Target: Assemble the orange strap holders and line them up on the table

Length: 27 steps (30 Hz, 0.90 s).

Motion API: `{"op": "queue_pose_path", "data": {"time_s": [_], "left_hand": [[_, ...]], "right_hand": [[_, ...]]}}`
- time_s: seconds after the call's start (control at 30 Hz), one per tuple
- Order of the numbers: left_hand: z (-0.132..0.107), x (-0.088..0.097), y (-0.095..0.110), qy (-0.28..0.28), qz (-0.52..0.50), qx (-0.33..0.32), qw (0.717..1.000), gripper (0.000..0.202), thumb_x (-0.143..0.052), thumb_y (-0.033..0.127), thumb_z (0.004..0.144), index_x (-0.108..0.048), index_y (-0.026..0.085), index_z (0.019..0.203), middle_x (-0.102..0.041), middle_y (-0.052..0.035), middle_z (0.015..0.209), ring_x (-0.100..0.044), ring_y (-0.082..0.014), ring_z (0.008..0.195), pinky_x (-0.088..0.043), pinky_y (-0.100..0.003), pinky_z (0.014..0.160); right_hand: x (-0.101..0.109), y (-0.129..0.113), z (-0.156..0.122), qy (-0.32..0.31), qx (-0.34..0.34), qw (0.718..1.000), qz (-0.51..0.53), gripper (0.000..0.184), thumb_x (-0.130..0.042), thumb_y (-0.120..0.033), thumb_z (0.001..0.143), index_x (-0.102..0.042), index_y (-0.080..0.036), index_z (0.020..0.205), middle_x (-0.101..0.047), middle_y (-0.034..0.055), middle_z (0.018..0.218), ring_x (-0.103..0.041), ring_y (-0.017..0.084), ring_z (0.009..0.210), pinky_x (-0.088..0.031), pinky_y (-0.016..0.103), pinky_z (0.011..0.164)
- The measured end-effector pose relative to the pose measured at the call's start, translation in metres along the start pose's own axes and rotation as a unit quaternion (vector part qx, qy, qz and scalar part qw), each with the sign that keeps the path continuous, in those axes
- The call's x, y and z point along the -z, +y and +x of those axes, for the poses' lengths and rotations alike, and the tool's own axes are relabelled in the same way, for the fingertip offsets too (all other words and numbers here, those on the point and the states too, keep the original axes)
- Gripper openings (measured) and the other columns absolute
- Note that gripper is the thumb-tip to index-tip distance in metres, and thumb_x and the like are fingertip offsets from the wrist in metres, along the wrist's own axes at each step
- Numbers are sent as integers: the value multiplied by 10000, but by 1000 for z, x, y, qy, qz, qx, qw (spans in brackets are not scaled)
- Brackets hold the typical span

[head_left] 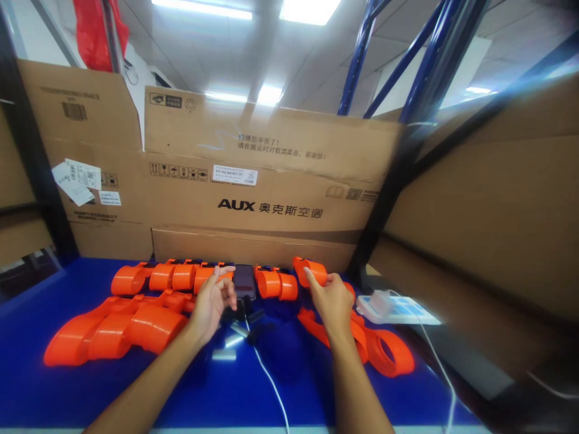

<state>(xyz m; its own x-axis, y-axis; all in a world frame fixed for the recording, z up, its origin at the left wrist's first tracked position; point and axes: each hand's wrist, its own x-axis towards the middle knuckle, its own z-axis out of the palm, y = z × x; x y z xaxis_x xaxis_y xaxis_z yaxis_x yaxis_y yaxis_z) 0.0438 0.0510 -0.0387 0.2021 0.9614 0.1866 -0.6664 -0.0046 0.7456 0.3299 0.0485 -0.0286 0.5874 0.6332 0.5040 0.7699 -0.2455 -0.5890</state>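
Left grip (pixel 212 301) loosely curled, empty, beside one phone (pixel 244 281); right grip (pixel 332 298) pinches one orange clamp (pixel 312 270).

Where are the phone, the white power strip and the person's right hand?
Phone (pixel 244 281), head view, middle of its dark screen.
Power strip (pixel 398 309), head view, its flat top.
Right hand (pixel 332 299), head view, back of the hand.

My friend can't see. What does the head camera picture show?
Two bare hands reach over a blue table among orange plastic parts: the left hand touches one orange part beside a dark phone, and the right hand touches another orange part. Big cardboard boxes stand behind.
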Motion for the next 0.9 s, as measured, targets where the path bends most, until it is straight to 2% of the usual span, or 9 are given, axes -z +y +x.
{"op": "queue_pose_path", "data": {"time_s": [0.2, 0.4, 0.47, 0.57, 0.73, 0.9], "left_hand": [[-3, -1, -1, -15, 30, -9, 999, 555, -627, 619, 826, -614, 150, 1121, -533, 28, 637, -543, -142, 518, -478, -266, 487], [-5, -4, -2, -26, 41, -5, 999, 490, -651, 580, 821, -629, 147, 1050, -562, 18, 632, -538, -137, 497, -466, -260, 471], [-5, -4, -2, -25, 41, -1, 999, 471, -651, 567, 827, -632, 147, 1040, -565, 19, 628, -539, -134, 491, -465, -260, 471], [-5, -4, -3, -20, 38, 2, 999, 462, -661, 558, 822, -640, 147, 1031, -566, 23, 619, -547, -133, 491, -468, -260, 479], [-5, -3, -4, -25, 43, 7, 999, 453, -664, 540, 827, -654, 143, 1045, -575, 16, 631, -563, -132, 514, -470, -253, 495], [-5, -4, -4, -26, 39, 9, 999, 425, -657, 518, 840, -659, 148, 1048, -573, 15, 642, -561, -128, 520, -464, -246, 493]], "right_hand": [[-11, 3, 2, -57, 39, 995, -67, 688, -448, -779, 825, -646, -129, 931, -717, 191, 801, -680, 364, 846, -455, 382, 719], [-7, 0, -1, -49, 80, 995, -35, 649, -427, -592, 926, -594, -71, 1276, -706, 227, 1140, -654, 360, 1089, -471, 423, 907], [2, 0, -2, -36, 75, 996, -42, 542, -405, -479, 950, -611, -104, 1282, -696, 207, 1183, -661, 343, 1070, -478, 425, 895], [16, 3, -1, -30, 51, 993, -104, 450, -449, -359, 906, -637, -199, 1282, -702, 173, 1167, -653, 346, 1029, -495, 424, 795], [25, 9, 3, -93, 49, 971, -216, 456, -543, -339, 820, -670, -224, 1243, -698, 176, 1114, -609, 366, 1027, -479, 421, 766], [22, 15, 11, -104, 24, 961, -254, 499, -563, -427, 802, -665, -241, 1254, -670, 197, 1181, -585, 401, 1090, -462, 464, 792]]}}
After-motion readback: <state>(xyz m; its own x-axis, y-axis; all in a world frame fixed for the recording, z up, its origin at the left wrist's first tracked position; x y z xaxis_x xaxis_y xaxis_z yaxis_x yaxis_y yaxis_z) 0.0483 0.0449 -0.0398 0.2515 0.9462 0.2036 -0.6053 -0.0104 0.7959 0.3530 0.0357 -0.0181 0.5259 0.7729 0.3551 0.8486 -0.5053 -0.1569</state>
